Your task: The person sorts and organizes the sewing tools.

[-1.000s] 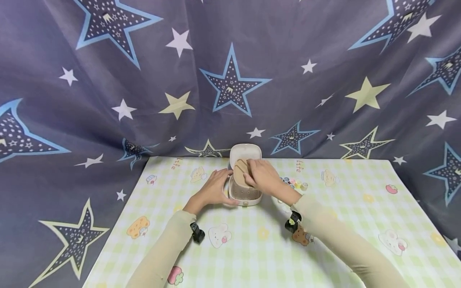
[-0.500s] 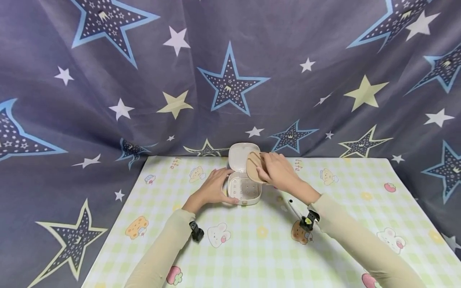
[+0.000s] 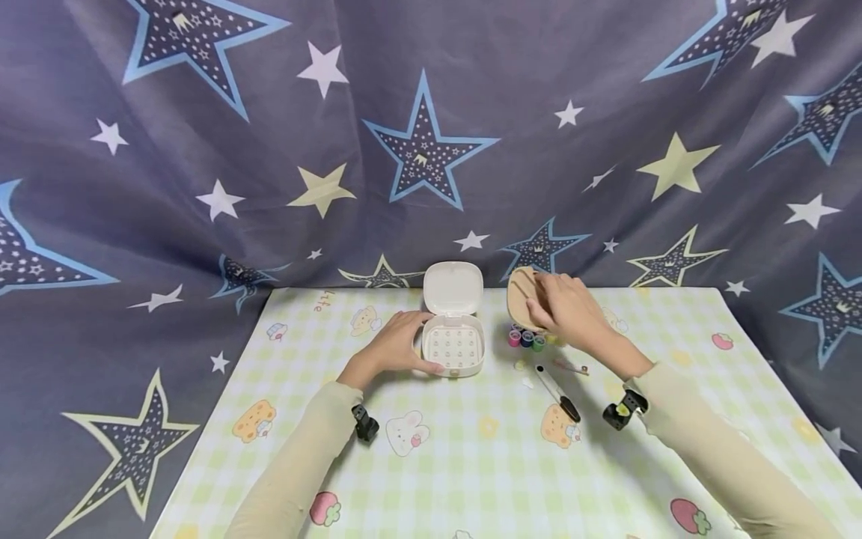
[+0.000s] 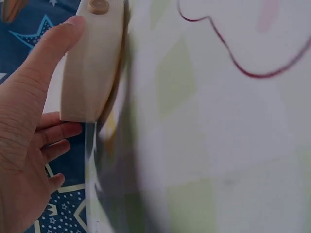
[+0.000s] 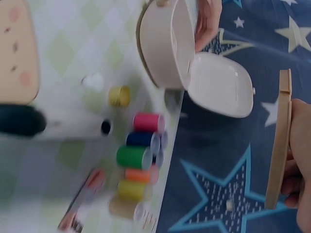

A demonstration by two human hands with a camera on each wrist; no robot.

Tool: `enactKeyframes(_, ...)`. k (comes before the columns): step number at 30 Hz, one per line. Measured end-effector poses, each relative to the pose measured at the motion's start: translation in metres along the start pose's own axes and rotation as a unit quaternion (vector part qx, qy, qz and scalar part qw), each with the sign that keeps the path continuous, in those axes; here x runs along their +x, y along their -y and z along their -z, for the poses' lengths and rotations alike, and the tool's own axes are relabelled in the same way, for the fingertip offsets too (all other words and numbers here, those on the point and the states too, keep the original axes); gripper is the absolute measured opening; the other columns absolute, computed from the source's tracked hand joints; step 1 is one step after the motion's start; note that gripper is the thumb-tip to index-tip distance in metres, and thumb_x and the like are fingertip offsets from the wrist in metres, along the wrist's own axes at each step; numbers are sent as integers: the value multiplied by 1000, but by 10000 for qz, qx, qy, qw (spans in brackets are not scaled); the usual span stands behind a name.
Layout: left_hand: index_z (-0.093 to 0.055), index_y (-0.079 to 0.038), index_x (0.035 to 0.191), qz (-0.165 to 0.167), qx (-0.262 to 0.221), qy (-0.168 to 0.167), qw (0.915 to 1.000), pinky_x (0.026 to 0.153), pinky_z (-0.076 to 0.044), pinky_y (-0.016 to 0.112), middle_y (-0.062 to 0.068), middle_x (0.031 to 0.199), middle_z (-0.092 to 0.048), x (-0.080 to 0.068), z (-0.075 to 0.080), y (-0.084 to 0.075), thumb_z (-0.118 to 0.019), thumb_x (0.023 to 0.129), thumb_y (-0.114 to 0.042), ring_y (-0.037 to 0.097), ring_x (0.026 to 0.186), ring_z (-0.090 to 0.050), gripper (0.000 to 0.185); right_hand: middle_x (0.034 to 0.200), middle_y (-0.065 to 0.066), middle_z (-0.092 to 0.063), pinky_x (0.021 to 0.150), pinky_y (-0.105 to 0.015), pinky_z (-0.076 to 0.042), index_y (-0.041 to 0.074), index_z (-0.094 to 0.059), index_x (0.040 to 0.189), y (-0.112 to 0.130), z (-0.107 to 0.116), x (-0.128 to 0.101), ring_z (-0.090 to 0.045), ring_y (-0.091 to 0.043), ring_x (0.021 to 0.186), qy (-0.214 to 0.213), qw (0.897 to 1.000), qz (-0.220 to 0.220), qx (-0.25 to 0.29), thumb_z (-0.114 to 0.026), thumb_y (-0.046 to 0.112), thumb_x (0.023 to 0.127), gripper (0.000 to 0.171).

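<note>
The box [image 3: 453, 350] looks like smooth cream plastic with a soft, slightly satin sheen, and its raised lid [image 3: 453, 287] has the same finish. The insert [image 3: 520, 298] in the right hand [image 3: 569, 313] is a thin tan board, matt, wood-like or card-like; which cannot be told. The thread spools [image 5: 138, 158] show bright, smooth wound thread with a light gloss. The surface [image 3: 471, 464] wears a smooth printed check cover with a faint sheen. The backdrop [image 3: 431, 135] is matt woven cloth, softly creased. Both sleeves [image 3: 707, 449] are matt beige fabric.
</note>
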State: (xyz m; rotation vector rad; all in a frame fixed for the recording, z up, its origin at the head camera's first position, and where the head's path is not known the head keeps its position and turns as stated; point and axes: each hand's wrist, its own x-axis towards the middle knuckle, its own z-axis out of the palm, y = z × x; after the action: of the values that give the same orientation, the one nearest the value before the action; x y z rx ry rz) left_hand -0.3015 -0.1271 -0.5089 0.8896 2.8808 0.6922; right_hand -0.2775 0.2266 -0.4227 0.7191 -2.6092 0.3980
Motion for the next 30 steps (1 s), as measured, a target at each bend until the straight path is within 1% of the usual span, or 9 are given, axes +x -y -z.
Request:
enactKeyframes(3,-44,-7,150,18,71,73,9999,126,-22,50,12,149,-53,1,3,-1,-88,64,-66,31,143,-45,113,104,-24,-67,80,-50,-45,-9,-54,134,-12,5,-7,-61,-40,92,-46,9999,-104,-92,-58,28,99,51)
enactKeyframes(4,-44,-7,150,28,97,102,9999,126,-23,48,12,149,-54,1,3,-1,-88,64,-66,30,143,-45,113,106,-25,-68,79,-50,-45,-9,-54,133,-16,6,-10,-61,-40,92,-74,9998,-127,-111,-58,28,99,50)
enactKeyframes(9,-44,-6,150,68,160,186,9997,126,-24,45,12,148,-54,2,4,-2,-88,64,-65,29,142,-46,113,106,-26,-68,75,-50,-43,-9,-55,132,-38,12,-24,-61,-41,90,-175,9993,-230,-220,-59,25,98,48)
enactKeyframes(15,-45,-5,149,-4,121,148,9998,125,-25,45,13,147,-55,3,4,-3,-88,63,-66,31,141,-47,113,103,-26,-67,76,-51,-45,-10,-57,130,-60,16,-41,-61,-42,90,-205,9986,-219,-435,-61,23,96,47)
enactKeyframes(17,-45,-5,149,-13,123,130,9998,125,-26,45,13,147,-55,3,2,-2,-87,64,-67,31,141,-47,113,102,-25,-66,76,-51,-45,-10,-57,129,-67,15,-47,-61,-42,89,-179,9984,-190,-496,-62,22,96,46)
enactKeyframes(21,-45,-7,149,79,85,82,9999,125,-26,45,12,147,-55,1,-1,0,-88,63,-67,30,141,-47,114,102,-24,-66,77,-53,-46,-9,-56,130,-81,10,-57,-61,-42,91,-125,9983,-139,-549,-63,20,95,46)
enactKeyframes(24,-46,-7,149,121,33,56,9999,125,-25,45,12,148,-54,0,0,-1,-90,62,-64,31,141,-47,113,98,-22,-65,77,-53,-46,-9,-56,129,-90,6,-64,-62,-42,91,-83,9981,-88,-612,-64,19,94,46)
enactKeyframes(27,-46,-6,149,59,-2,32,10000,125,-26,45,12,148,-55,2,1,-2,-90,62,-64,31,140,-47,113,88,-16,-61,73,-49,-43,-8,-56,124,-99,2,-74,-61,-40,87,-44,9972,-56,-740,-66,19,93,42)
enactKeyframes(30,-46,-6,149,40,16,8,10000,125,-25,45,12,148,-55,2,0,-2,-89,62,-64,31,140,-47,114,86,-15,-60,71,-48,-43,-7,-56,122,-106,-3,-81,-60,-39,86,-30,9963,-1,-859,-67,19,92,41)
